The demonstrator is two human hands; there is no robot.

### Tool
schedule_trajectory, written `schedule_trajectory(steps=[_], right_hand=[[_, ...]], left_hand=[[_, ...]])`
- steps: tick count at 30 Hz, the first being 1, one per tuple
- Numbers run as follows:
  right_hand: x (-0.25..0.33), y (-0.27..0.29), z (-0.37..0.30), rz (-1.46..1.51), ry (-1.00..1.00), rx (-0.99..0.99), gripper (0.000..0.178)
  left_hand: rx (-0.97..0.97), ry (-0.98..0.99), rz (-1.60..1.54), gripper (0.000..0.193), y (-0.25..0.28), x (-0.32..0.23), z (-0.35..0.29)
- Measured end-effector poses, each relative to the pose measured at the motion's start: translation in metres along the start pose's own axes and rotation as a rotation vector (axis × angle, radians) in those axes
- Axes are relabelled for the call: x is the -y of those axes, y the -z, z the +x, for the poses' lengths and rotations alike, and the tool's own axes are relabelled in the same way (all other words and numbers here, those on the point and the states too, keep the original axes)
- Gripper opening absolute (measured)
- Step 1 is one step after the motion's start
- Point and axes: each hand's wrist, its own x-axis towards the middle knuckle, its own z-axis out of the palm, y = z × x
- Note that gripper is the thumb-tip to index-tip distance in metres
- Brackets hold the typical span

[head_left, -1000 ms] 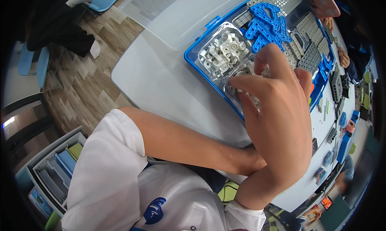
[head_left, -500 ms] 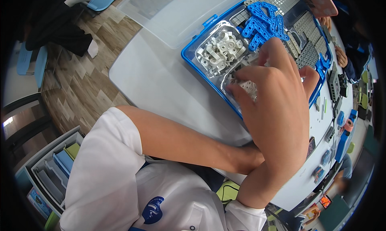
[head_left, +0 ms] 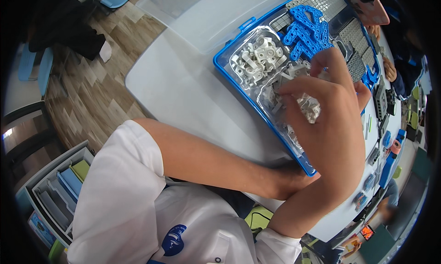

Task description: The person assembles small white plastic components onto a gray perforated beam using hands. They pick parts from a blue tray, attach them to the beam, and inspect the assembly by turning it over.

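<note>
A blue-rimmed clear plastic case (head_left: 241, 92) lies on the white table. Its near compartments hold white plastic connector pieces (head_left: 259, 57) and a second lot of small grey-white pieces (head_left: 310, 108). Over that second compartment hovers my right hand (head_left: 335, 108), fingers curled and apart. Thumb and index tips are close together, with nothing visible held between them. My left hand (head_left: 305, 176) is beside the case's near corner, mostly behind my right wrist; its fingers are hidden. Blue perforated beams (head_left: 308, 32) lie heaped just beyond my right fingers.
A translucent lid (head_left: 193, 20) spreads left of the case. Grey beams (head_left: 353, 36) fill its far side. A pink-cased phone (head_left: 369, 7) is held up at the far right, near another person's hand (head_left: 389, 70). A drawer unit (head_left: 62, 186) stands at lower left.
The case sits slightly farther right, its near corner now showing. My right hand has shifted right and a little down, uncovering more grey-white pieces; its thumb and index tips are closer together.
</note>
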Motion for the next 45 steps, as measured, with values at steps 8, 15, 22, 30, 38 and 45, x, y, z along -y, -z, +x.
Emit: schedule_trajectory(steps=[8,15,22,30,38,45], right_hand=[[-0.005,0.011,-0.006,-0.029,0.005,0.015,0.025],[0.002,-0.001,0.002,-0.024,0.049,0.059,0.028],[0.003,0.006,0.000,-0.102,0.013,0.059,0.022],[-0.007,0.017,0.004,0.054,0.051,-0.010,0.037],[0.008,0.008,-0.017,-0.072,-0.089,-0.027,0.034],[0.011,0.007,-0.030,0.014,-0.106,-0.018,0.037]], left_hand=[[0.000,0.011,0.002,0.043,0.000,-0.002,-0.002],[-0.002,0.026,0.001,0.043,0.002,-0.003,-0.004],[-0.011,0.043,0.003,0.042,0.002,-0.003,-0.004],[-0.018,0.054,0.011,0.042,0.003,-0.002,-0.004],[-0.015,0.082,0.023,0.041,0.009,-0.002,-0.003],[0.037,0.196,0.073,0.041,0.036,-0.029,-0.014]])
